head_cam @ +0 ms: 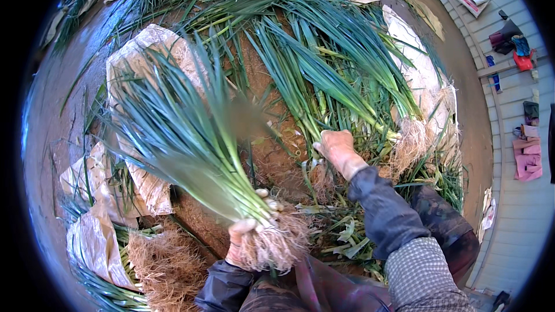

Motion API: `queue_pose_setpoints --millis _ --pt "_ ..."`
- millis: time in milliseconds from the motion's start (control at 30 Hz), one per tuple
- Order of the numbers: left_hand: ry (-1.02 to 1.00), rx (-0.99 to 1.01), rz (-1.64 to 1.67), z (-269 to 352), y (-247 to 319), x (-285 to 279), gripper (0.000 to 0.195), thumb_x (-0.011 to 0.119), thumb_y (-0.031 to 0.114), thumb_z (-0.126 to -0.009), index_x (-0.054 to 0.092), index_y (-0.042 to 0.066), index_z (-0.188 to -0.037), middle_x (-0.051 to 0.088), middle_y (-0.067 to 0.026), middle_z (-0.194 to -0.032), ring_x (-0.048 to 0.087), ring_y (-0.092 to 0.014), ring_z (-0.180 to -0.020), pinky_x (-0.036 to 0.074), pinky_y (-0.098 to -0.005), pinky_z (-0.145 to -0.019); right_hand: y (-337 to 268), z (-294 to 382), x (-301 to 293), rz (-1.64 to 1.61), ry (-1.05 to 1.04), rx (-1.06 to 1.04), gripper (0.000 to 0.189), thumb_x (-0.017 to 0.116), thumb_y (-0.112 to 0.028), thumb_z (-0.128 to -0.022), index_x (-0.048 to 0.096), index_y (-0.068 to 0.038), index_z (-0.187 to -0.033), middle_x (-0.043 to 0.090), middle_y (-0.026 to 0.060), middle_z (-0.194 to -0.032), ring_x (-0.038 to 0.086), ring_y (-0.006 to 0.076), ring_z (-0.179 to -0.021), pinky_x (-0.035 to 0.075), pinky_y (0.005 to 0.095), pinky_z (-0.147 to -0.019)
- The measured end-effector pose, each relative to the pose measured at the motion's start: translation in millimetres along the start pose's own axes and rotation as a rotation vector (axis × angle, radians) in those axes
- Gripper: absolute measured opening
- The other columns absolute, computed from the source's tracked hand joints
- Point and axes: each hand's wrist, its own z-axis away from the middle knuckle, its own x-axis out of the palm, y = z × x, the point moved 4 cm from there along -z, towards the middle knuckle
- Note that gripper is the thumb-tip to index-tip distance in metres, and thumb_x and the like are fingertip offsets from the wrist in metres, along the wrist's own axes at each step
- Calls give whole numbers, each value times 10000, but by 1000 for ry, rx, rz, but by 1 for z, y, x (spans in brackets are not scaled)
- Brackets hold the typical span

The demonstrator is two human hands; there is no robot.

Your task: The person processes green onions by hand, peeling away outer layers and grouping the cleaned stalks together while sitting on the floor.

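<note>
My left hand (240, 242), low in the head view, is closed around the root end of a bunch of leafy green alliums (217, 156). Their leaves fan toward the upper left, and pale stringy roots hang beside my fingers. Right of the middle, my right hand (338, 147) grips the stem bases of a smaller bunch (295, 82), whose leaves reach up and away over the pile. More alliums with rooty ends (409, 134) lie just to its right. At lower left rests a stack of plants with a thick mat of brown roots (167, 260).
Woven plastic sheets (151, 39) lie on the floor at left, with another white sheet (414, 60) at right. Stripped leaves and peelings (347, 234) litter the ground by my knees. Clothes and bags (527, 151) hang or rest along the pale ribbed wall at far right.
</note>
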Motion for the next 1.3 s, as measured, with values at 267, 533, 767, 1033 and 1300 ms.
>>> queue_pose_setpoints --millis 267,533,767,1033,1300 --pt "-51 -148 157 -15 -12 20 720 683 206 -703 425 1 -1344 581 -186 -1224 584 -265 -1117 453 -402 -1022 -55 77 -18 -1321 -237 -274 358 611 -366 -942 654 -12 -974 638 43 -792 565 108 -711 471 261 -641" --pt "-23 -202 263 -12 -30 22 656 646 134 -734 431 1 -1339 616 -172 -1147 620 -266 -1033 497 -386 -947 -46 127 7 -1499 71 61 361 573 -347 -957 652 -5 -1040 654 42 -799 595 119 -733 458 262 -673" --pt "29 -217 197 -5 -34 6 660 645 129 -736 423 1 -1345 619 -159 -1144 611 -240 -1015 491 -374 -942 -54 94 2 -1313 108 -32 686 610 -500 -875 497 -6 -1336 472 254 -1378 503 326 -1246 389 448 -1047" --pt "24 -106 216 -9 -18 5 649 624 143 -730 428 2 -1332 616 -168 -1103 619 -263 -993 515 -402 -919 -51 110 16 -1799 181 279 364 538 -388 -943 609 -40 -1022 637 131 -965 584 191 -836 471 371 -849" --pt "36 -119 160 -7 -24 -3 626 617 160 -747 448 -1 -1328 624 -166 -1091 622 -234 -952 524 -370 -878 -14 195 47 -819 -335 72 488 529 -447 -961 632 -14 -1160 686 79 -1044 650 179 -899 466 351 -911"
